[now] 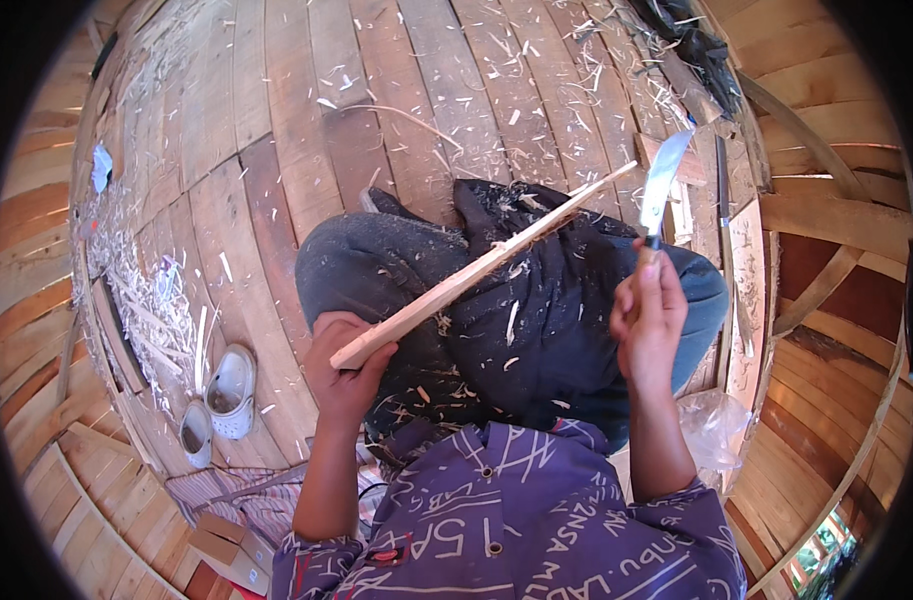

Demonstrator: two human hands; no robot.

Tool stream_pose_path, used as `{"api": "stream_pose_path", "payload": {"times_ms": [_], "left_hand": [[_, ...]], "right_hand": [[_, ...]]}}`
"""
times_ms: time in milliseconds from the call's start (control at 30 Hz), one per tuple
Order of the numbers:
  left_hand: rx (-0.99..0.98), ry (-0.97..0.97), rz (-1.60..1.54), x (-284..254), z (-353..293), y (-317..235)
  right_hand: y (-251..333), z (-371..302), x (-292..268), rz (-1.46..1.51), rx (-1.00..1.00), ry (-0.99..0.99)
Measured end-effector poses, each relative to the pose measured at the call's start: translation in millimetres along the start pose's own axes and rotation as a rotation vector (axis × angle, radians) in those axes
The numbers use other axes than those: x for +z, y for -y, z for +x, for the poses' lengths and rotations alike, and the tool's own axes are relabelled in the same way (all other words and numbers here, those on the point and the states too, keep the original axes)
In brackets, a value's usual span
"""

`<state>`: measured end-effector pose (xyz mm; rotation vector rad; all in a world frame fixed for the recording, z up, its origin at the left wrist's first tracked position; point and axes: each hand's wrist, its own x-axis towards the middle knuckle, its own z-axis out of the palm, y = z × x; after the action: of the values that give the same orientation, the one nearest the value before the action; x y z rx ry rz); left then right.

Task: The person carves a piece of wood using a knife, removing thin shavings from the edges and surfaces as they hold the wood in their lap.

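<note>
My left hand [344, 365] is closed around the thick near end of a pale wooden stick [486, 262]. The stick slants up and to the right across my lap and narrows toward its far tip. In my right hand [651, 315] is a knife [662, 180], gripped by its handle with the blade pointing up and away. The blade stands apart from the stick, to the right of its tip. A dark cloth [536, 310] sprinkled with wood shavings covers my lap between my bent knees.
Shavings litter the plank floor [276, 90], heaped thickly at the left [161, 300]. Grey clogs [232, 392] rest at the left, near a cardboard box [231, 550] and striped cloth [221, 490]. A clear plastic bag [714, 428] lies at the right; black plastic [691, 50] lies at the far right.
</note>
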<state>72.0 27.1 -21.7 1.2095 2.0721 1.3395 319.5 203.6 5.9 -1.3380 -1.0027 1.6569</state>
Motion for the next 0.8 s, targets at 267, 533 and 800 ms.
{"api": "stream_pose_path", "payload": {"times_ms": [267,533,800], "left_hand": [[0.077,-0.014,0.02,2,-3,2],[0.073,-0.003,0.03,1,0,1],[0.086,-0.008,0.036,4,1,1]], "right_hand": [[-6,-3,-4,-0.094,0.027,0.126],[0,-10,10,-0.101,0.23,0.289],[-9,-23,7,-0.006,0.386,0.429]]}}
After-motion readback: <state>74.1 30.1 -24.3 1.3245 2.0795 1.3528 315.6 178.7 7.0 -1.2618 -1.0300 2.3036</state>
